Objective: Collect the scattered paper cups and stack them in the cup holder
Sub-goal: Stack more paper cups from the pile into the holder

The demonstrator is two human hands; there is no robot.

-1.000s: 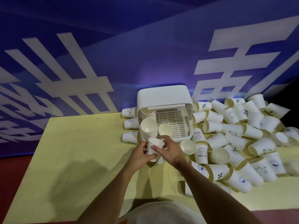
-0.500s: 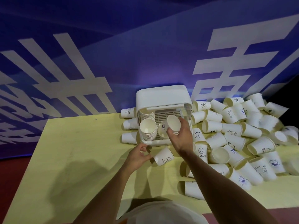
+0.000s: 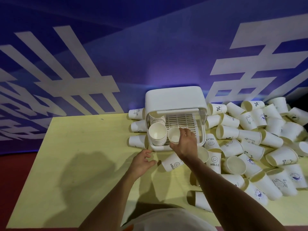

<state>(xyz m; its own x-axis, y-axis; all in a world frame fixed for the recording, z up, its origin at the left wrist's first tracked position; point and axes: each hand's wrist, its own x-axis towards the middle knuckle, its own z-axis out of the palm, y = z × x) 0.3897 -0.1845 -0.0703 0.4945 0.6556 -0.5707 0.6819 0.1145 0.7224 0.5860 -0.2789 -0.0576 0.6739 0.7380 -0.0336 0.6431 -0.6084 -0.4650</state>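
Head view: right hand (image 3: 185,142) grips a paper cup (image 3: 174,136) — fingers (image 3: 185,131) round its rim — in the cup holder (image 3: 174,99); left hand (image 3: 141,161) relaxed.

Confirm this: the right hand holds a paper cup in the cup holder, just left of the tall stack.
Not quite. The head view shows the right hand holding the paper cup in the cup holder, but just right of the tall stack, not left.

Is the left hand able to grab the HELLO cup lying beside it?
Probably yes. The left hand is empty and the tipped HELLO cup lies just beyond its fingers, nothing between them. The right hand holds a second cup at the cup holder, out of the way.
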